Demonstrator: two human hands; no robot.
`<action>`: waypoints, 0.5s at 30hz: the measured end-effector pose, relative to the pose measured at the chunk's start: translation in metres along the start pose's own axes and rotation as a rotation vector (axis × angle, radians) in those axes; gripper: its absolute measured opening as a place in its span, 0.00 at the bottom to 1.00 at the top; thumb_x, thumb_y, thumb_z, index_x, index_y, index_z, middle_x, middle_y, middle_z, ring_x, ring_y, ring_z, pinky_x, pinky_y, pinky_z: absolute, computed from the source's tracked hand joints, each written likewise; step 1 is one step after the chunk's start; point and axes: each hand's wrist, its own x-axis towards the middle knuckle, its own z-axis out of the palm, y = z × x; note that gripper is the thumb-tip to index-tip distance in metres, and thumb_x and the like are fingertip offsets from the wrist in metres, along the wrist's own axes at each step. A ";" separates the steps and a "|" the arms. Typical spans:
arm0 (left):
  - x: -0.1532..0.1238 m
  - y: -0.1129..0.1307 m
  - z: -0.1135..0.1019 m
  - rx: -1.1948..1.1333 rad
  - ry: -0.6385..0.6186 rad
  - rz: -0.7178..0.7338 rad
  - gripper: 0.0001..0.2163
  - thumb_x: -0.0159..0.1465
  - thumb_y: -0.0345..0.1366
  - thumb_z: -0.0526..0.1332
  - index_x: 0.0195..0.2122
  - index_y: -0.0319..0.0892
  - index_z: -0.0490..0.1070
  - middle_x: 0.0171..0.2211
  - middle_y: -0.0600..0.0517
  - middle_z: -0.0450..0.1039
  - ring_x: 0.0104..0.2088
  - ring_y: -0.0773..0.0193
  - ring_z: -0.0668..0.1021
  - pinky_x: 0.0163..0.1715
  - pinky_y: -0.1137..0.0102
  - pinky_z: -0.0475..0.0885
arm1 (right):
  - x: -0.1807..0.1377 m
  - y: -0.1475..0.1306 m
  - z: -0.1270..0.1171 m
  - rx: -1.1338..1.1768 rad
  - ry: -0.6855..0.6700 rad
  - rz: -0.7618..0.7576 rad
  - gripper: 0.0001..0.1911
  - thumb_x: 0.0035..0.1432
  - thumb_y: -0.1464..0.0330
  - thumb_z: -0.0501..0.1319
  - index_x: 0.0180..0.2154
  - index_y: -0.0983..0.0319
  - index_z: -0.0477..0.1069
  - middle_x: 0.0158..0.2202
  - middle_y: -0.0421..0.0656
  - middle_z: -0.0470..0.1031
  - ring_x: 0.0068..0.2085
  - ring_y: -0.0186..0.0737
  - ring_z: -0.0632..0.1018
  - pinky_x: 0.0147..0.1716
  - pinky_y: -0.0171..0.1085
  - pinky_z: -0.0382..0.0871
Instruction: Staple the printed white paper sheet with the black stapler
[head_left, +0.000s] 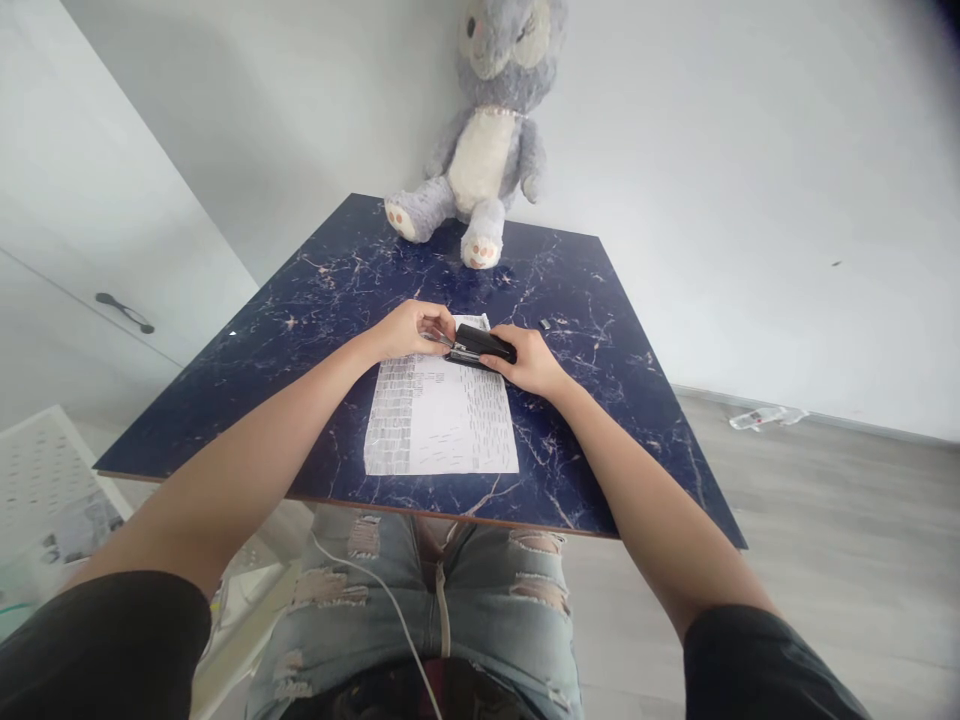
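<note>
A printed sheet of paper (442, 420) lies on the dark blue marbled table (322, 300) in front of me. A black stapler (480, 346) sits over the sheet's far edge. My right hand (531, 362) is closed around the stapler's right end. At the stapler's front end my left hand (412, 328) has its fingers curled and pinches there; I cannot make out whether it grips the stapler's metal part or the paper's top edge.
A grey and cream plush rabbit (487, 130) sits at the table's far edge against the white wall. Something small and dark (546, 323) lies on the table right of the stapler. A white cabinet door with a black handle (124, 312) stands left. A small object (765, 416) lies on the floor by the wall.
</note>
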 end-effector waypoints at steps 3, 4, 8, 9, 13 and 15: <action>-0.001 0.000 0.000 0.007 0.010 0.000 0.15 0.55 0.39 0.77 0.39 0.40 0.78 0.41 0.45 0.82 0.43 0.56 0.85 0.51 0.58 0.80 | 0.000 0.000 0.000 0.003 0.000 0.010 0.13 0.64 0.58 0.66 0.43 0.60 0.75 0.38 0.45 0.79 0.38 0.46 0.77 0.41 0.44 0.70; -0.001 -0.001 0.001 0.009 0.016 0.001 0.15 0.54 0.39 0.77 0.39 0.40 0.78 0.41 0.45 0.82 0.43 0.56 0.85 0.52 0.58 0.80 | 0.000 0.000 0.000 0.005 0.000 0.011 0.13 0.64 0.58 0.66 0.43 0.60 0.75 0.38 0.46 0.79 0.37 0.46 0.77 0.41 0.44 0.70; -0.003 0.000 0.002 0.005 0.029 0.011 0.14 0.54 0.39 0.77 0.37 0.39 0.78 0.40 0.46 0.82 0.44 0.58 0.84 0.52 0.59 0.79 | 0.000 0.000 0.000 0.001 0.004 0.003 0.14 0.64 0.58 0.66 0.44 0.61 0.75 0.39 0.46 0.80 0.38 0.46 0.78 0.41 0.44 0.70; -0.003 0.000 0.002 0.006 0.031 0.015 0.14 0.54 0.38 0.77 0.37 0.40 0.78 0.40 0.46 0.82 0.43 0.58 0.84 0.52 0.60 0.79 | 0.000 0.000 0.000 0.000 0.005 0.002 0.14 0.64 0.58 0.66 0.45 0.61 0.75 0.39 0.46 0.80 0.38 0.46 0.78 0.41 0.44 0.70; -0.002 0.001 0.004 -0.002 0.045 0.020 0.14 0.54 0.38 0.77 0.36 0.39 0.78 0.38 0.46 0.82 0.42 0.59 0.84 0.52 0.60 0.79 | 0.000 0.001 0.000 0.005 0.002 -0.002 0.14 0.64 0.58 0.66 0.45 0.61 0.75 0.39 0.46 0.80 0.38 0.46 0.78 0.41 0.44 0.70; -0.002 0.001 0.004 -0.024 0.046 0.009 0.15 0.53 0.38 0.78 0.36 0.39 0.77 0.39 0.46 0.82 0.42 0.59 0.84 0.51 0.60 0.79 | 0.000 0.000 0.000 0.010 0.003 -0.004 0.14 0.64 0.58 0.66 0.45 0.61 0.75 0.39 0.46 0.80 0.38 0.46 0.78 0.41 0.44 0.70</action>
